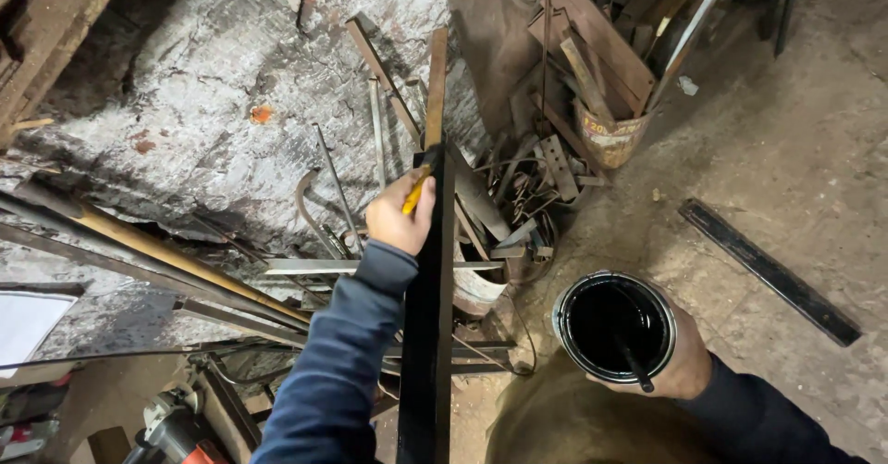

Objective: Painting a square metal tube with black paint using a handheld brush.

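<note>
Paintbrush (418,186) pinched in the left hand (400,216) touches the upright black metal bar (428,316); well apart, the right hand (680,367) cups a can of black paint (614,325).

The scene is viewed from one head-worn camera, aimed steeply down and forward, close above the hands, the floor (795,149) and the wall (213,85).
</note>
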